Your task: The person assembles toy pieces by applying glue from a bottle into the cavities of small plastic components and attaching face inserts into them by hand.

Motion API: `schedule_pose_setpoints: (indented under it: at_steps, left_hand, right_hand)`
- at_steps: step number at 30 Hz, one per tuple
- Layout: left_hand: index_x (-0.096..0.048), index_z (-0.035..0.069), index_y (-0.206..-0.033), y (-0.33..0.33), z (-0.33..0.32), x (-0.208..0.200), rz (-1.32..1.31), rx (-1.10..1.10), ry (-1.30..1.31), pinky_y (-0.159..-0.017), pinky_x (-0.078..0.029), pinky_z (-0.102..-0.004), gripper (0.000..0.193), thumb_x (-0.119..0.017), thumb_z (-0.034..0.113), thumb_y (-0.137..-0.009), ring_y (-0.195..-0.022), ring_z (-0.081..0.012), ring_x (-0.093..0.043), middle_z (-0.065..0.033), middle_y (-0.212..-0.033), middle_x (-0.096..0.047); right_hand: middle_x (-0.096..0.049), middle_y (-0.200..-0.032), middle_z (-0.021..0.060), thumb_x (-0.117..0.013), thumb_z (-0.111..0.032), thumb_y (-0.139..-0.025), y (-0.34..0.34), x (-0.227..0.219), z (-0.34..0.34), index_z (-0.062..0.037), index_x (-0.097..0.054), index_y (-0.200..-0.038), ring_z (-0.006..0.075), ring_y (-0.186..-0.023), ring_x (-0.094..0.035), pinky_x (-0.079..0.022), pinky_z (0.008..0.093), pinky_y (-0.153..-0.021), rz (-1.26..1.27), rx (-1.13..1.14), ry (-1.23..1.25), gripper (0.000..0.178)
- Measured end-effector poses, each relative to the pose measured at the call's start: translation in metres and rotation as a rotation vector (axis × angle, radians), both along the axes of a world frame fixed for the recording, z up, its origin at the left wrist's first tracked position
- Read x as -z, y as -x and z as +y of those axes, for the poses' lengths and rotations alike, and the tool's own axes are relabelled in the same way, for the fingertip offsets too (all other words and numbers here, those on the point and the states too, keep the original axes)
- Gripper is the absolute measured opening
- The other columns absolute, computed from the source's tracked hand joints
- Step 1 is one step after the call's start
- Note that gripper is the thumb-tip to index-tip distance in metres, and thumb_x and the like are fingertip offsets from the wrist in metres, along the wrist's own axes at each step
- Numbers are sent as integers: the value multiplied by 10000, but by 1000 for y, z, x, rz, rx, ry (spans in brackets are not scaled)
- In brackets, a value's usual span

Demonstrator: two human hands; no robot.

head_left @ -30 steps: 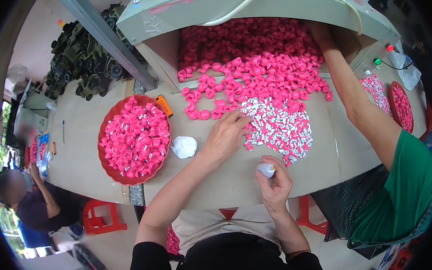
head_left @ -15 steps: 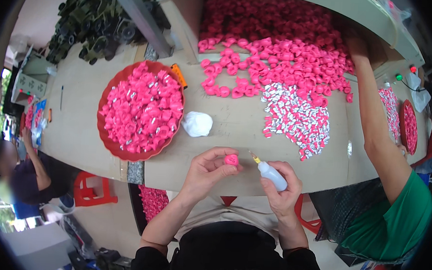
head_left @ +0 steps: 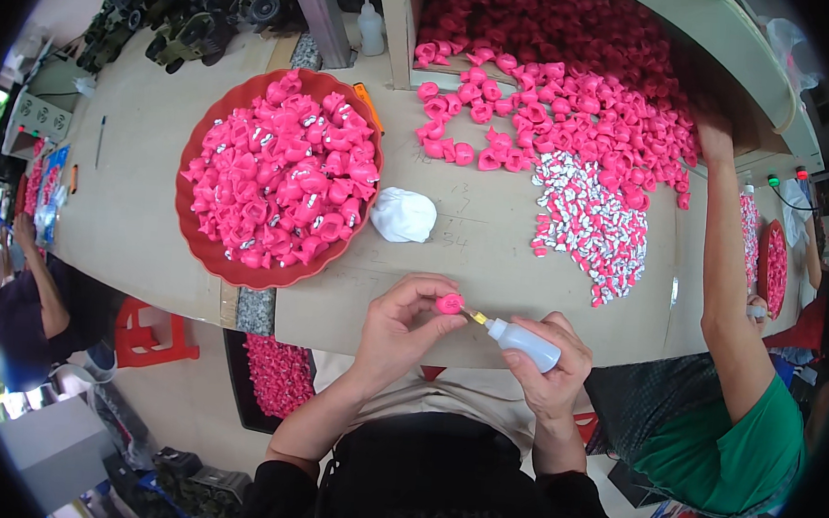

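Note:
Between the thumb and fingers of my left hand [head_left: 403, 327] is a small pink plastic part [head_left: 449, 304], rounded, with a recess facing up. My right hand [head_left: 557, 367] grips a translucent squeeze bottle [head_left: 525, 346] with a yellow collar and a thin needle tip. That tip points left and meets the pink part, or nearly so; touching cannot be made out for certain. Ahead of my hands lies a white cloth ball [head_left: 404, 216]. To its left stands a red scalloped bowl [head_left: 198, 257] heaped with pink parts. A spread of small pink-and-white pieces [head_left: 592, 227] lies ahead to the right.
A large heap of pink parts [head_left: 576, 107] spills from a shelf opening. A co-worker's arm [head_left: 724, 240] reaches into it from the right. Another bottle [head_left: 371, 28] stands by the post. Dark green toy vehicles [head_left: 192, 17] are piled far left. A black bin [head_left: 258, 411] holds pink pieces below the table.
The squeeze bottle's needle has come left to the pink part, which my left hand has turned slightly. My view has shifted, so the bowl appears larger and the second bottle shows.

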State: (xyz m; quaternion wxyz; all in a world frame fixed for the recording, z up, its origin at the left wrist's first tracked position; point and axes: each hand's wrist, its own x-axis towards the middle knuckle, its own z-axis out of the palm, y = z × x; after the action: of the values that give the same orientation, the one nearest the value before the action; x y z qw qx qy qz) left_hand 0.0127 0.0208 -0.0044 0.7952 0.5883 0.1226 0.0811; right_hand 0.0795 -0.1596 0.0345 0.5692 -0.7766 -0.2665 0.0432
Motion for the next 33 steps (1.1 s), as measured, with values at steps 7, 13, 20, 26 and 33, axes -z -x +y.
schedule_pose_setpoints:
  at_steps: [7, 13, 20, 26, 33]
  left_hand:
    - [-577, -9, -1003, 1, -2, 0, 10, -29, 20, -807, -493, -248, 271, -672, -77, -758, -928, -122, -566, -84, -1064, -540]
    - [-586, -4, -988, -1, -2, -1, 3, -37, -10, -793, -491, -244, 267, -681, -74, -749, -918, -119, -567, -85, -1066, -537]
    - [-559, -13, -1017, -1, 0, 3, -13, 0, -113, -797, -502, -262, 276, -646, -100, -770, -933, -136, -566, -90, -1095, -502]
    - [-569, -10, -987, -3, -1, 2, -26, -30, -141, -792, -492, -255, 259, -642, -114, -762, -923, -126, -556, -92, -1100, -481]
    - [-569, -7, -987, -2, -2, 3, -23, -41, -104, -783, -504, -258, 257, -642, -111, -763, -928, -120, -559, -89, -1100, -480]
  right_hand:
    - [-622, -706, 86, -758, -23, -634, 1, -1, 3, 30, -669, -931, 151, -604, -493, -388, 260, -518, 29, -22, 28, 315]
    - [-627, -709, 93, -760, -29, -641, 1, 0, 4, 28, -669, -924, 152, -597, -493, -390, 260, -516, 42, -10, 38, 302]
    - [-630, -708, 89, -761, -31, -642, 0, -3, 3, 24, -671, -918, 151, -596, -494, -392, 261, -515, 48, -23, 61, 295]
    - [-625, -691, 85, -760, -30, -644, 0, -6, 2, 26, -672, -907, 147, -592, -495, -385, 259, -507, 41, -15, 52, 283]
    - [-627, -696, 87, -750, -16, -647, -1, -5, 0, 29, -670, -907, 142, -592, -495, -385, 256, -508, 78, 8, 69, 276]
